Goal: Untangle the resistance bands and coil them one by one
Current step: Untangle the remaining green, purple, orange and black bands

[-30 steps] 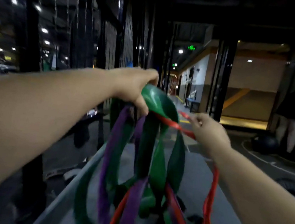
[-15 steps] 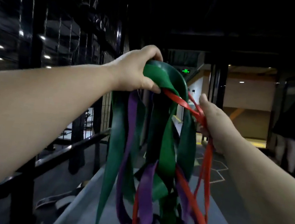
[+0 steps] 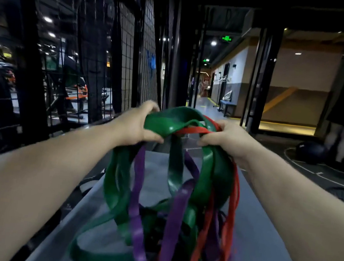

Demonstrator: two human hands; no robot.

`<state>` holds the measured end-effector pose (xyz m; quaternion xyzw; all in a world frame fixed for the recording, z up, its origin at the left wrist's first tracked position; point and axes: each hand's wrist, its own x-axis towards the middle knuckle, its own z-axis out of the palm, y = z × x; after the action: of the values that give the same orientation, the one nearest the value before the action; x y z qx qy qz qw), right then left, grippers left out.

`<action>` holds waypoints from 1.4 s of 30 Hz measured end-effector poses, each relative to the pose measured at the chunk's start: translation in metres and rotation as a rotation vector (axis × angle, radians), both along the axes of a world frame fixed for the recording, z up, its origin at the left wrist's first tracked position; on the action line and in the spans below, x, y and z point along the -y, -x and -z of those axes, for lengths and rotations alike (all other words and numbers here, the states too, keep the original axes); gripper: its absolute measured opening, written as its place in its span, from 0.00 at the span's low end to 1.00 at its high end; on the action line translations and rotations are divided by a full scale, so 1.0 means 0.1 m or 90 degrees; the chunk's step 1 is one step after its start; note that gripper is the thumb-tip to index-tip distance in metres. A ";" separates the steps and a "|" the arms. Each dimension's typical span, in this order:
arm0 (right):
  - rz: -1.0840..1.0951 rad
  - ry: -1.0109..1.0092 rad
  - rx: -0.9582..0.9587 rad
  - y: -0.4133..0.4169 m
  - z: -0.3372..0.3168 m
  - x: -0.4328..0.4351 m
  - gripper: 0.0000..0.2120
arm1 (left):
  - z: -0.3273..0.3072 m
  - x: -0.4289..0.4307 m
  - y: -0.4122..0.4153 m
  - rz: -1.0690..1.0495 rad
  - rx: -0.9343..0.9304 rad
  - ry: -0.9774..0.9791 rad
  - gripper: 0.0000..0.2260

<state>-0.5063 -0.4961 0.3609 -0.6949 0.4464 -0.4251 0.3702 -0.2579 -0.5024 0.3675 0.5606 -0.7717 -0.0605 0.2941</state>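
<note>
**A:** Both hands had dropped since half a second before. The bundle that had hung high in the air sat lower, its bottom loops piled on the grey pad (image 3: 261, 239).

**B:** And the grips?

**A:** The left hand (image 3: 139, 126) had its fingers curled over the top fold of the wide green band (image 3: 167, 123), thumb pressed beneath it. The right hand (image 3: 228, 139) was closed round the red band (image 3: 195, 130) together with another green loop.

**B:** How far apart?

**A:** Near each other and level, with the green fold and the red strand bridging them.

**B:** The purple one?

**A:** The purple band (image 3: 137, 191) hung down from below the left hand, and more purple crossed the middle — all knotted with green and red at the bottom, blurred there.

**B:** Anything around them?

**A:** A wire mesh wall (image 3: 132, 60) on the left, and a dark ball (image 3: 311, 150) on the floor to the right — beside a standing person (image 3: 332, 137).
</note>
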 end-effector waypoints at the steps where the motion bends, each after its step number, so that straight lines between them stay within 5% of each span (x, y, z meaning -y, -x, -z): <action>1: -0.024 -0.023 -0.032 -0.01 0.00 0.00 0.09 | 0.19 0.05 -0.01 -0.027 0.008 -0.037 0.35; 4: -0.052 -0.102 -0.069 -0.06 0.12 0.03 0.16 | 0.78 0.10 0.09 -0.135 0.033 0.007 0.36; 8: -0.021 -0.180 -0.013 -0.05 0.42 0.08 0.11 | 1.56 -0.39 0.52 -0.082 -0.260 0.190 0.22; 10: -0.017 -0.236 0.035 -0.04 0.56 0.12 0.13 | 1.93 -0.62 0.71 0.012 -0.333 0.050 0.24; 12: -0.002 -0.292 0.074 -0.07 0.67 0.11 0.06 | 2.28 -0.64 0.79 0.061 -0.336 -0.139 0.38; 14: 0.006 -0.299 0.103 -0.11 0.77 0.12 0.09 | 2.51 -0.58 0.75 0.068 -0.294 -0.223 0.44; 19: 0.072 -0.209 -0.088 -0.12 1.07 0.17 0.10 | 2.49 -0.62 0.62 0.072 -0.138 -0.341 0.22; 23: 0.123 -0.245 -0.220 -0.05 1.40 0.13 0.38 | 2.58 -0.75 0.61 0.013 -0.181 -0.334 0.13; 26: 0.123 -0.362 -0.160 0.01 1.56 -0.02 0.51 | 2.62 -0.83 0.57 -0.031 -0.281 -0.294 0.15; 30: 0.129 -0.471 0.022 0.08 1.55 -0.21 0.31 | 2.42 -0.89 0.54 -0.061 -0.372 -0.257 0.15; 36: 0.094 -0.452 0.219 0.08 1.57 -0.40 0.45 | 1.97 -0.87 0.51 -0.074 -0.454 -0.217 0.05; 42: -0.129 -0.321 0.153 -0.20 1.57 -0.65 0.47 | 1.88 -0.84 0.55 -0.049 -0.387 -0.240 0.13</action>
<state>-0.4861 -0.4312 0.2037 -0.5668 0.4190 -0.3410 0.6220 -0.3124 -0.4184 0.1797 0.5900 -0.6025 -0.3547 0.4039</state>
